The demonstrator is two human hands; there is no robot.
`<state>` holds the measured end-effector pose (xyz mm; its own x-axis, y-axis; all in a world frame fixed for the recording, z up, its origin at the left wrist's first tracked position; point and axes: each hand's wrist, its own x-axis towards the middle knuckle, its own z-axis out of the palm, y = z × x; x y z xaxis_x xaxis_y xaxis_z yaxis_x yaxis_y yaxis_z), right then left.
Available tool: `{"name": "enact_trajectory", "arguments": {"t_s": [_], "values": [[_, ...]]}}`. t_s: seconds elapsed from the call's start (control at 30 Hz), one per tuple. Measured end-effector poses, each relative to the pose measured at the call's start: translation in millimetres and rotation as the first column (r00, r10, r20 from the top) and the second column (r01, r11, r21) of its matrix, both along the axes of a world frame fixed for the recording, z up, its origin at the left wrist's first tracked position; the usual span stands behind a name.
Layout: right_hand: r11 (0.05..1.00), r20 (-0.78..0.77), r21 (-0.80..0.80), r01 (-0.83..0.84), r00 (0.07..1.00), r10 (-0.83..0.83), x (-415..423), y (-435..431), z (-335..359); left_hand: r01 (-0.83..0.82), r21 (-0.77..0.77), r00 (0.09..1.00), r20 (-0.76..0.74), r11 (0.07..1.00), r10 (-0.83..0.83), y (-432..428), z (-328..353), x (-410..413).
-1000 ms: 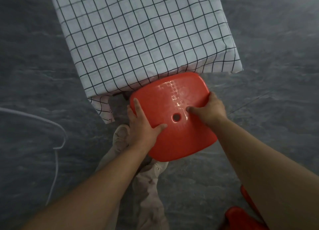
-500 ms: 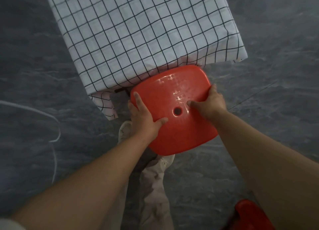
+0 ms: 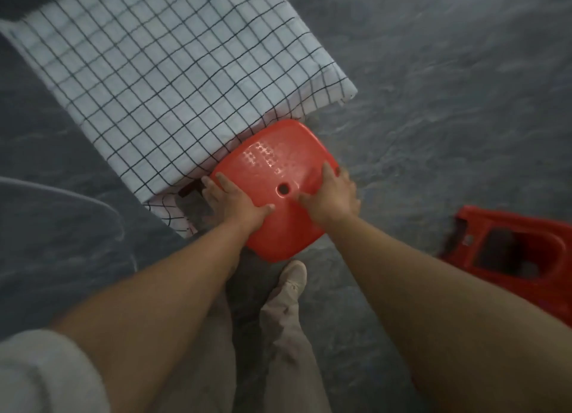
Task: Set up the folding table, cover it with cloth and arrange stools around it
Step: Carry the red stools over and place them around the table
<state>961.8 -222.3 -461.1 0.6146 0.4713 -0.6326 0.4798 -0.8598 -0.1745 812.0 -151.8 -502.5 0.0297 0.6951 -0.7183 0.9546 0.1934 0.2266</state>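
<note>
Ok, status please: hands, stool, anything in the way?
Left hand and right hand grip red square plastic stool. Stool at edge of white checked cloth. Another red stool lies right, apart.

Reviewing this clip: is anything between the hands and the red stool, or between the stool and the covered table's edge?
Nothing visible. The left hand and right hand both hold the red stool directly by its seat, and its far edge already meets the hanging hem of the checked cloth.

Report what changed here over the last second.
Only the view swung, showing more of the second stool lying at right. The red stool stayed at the edge of the checked cloth, left hand and right hand keeping their grip on its seat; nothing was released.
</note>
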Motion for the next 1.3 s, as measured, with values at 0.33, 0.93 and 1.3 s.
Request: {"name": "enact_trajectory", "arguments": {"t_s": [0.33,0.93,1.3], "values": [[0.905,-0.087,0.099,0.414,0.909,-0.407,-104.9,-177.1,182.9,0.752,0.324,0.495,0.296,0.574,-0.817,-79.9,196.4,-64.0],[0.109,-0.117,0.274,0.956,0.146,-0.982,-274.7,-520.3,265.7,0.856,0.420,-0.430,0.252,-0.303,-0.867,-383.5,308.8,-39.6],[-0.087,-0.099,0.323,0.942,-0.058,-0.993,-318.0,-638.8,271.0,0.721,0.461,-0.661,0.237,-0.516,-0.712,-535.0,314.8,-35.3]]}}
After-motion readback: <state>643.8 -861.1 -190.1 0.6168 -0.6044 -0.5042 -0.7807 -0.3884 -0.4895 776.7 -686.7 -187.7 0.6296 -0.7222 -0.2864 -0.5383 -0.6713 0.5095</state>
